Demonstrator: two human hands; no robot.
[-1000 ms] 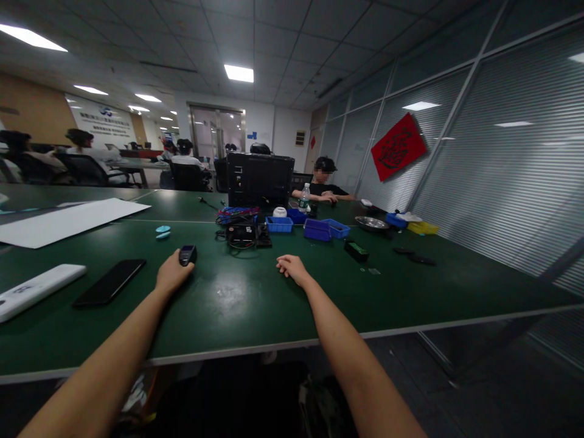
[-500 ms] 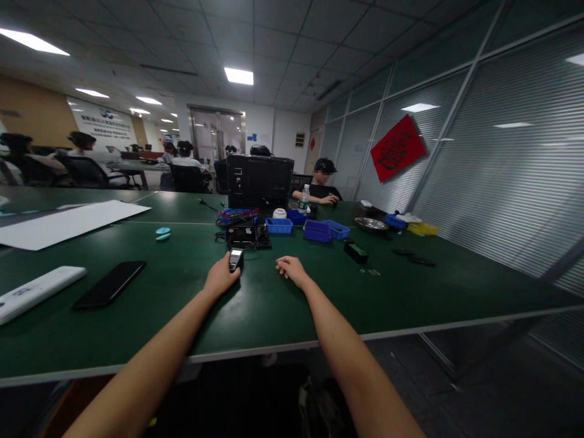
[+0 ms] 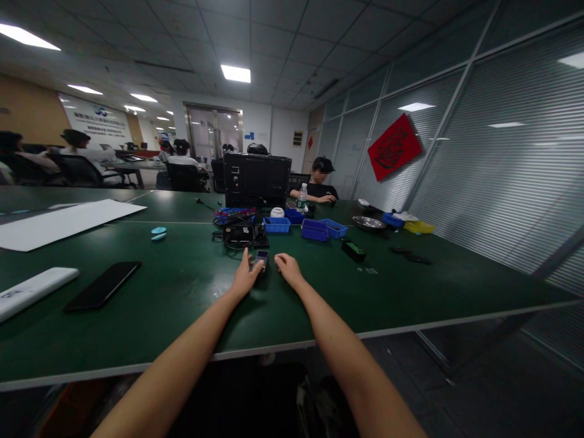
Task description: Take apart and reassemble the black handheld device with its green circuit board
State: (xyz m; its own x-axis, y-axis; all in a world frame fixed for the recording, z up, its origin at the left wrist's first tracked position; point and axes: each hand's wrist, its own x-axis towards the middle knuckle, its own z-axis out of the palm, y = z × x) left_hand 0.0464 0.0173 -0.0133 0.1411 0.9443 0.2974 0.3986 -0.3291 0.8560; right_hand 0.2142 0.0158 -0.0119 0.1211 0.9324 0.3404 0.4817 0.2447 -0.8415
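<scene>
A small dark handheld device with a screen (image 3: 261, 258) is on the green table (image 3: 182, 328), between my two hands. My left hand (image 3: 246, 277) is at its left side, thumb against the device and index finger raised apart from it. The other left fingers are partly hidden. Just right of the device, my right hand (image 3: 288, 269) rests on the table with its fingers curled in loosely. Nothing shows in the right hand, and its palm side is out of sight.
Behind my hands are a black adapter with cables (image 3: 237, 234), blue bins (image 3: 277, 225) and a monitor (image 3: 257, 179). A phone (image 3: 104, 285) and a white case (image 3: 36, 291) lie left. A black-and-green box (image 3: 353, 250) sits right. A person (image 3: 319, 182) sits across.
My left hand has moved right with the device, bringing it close to my right hand. The left index finger has lifted off it. My right hand has stayed nearly in place, fingers curled more closely.
</scene>
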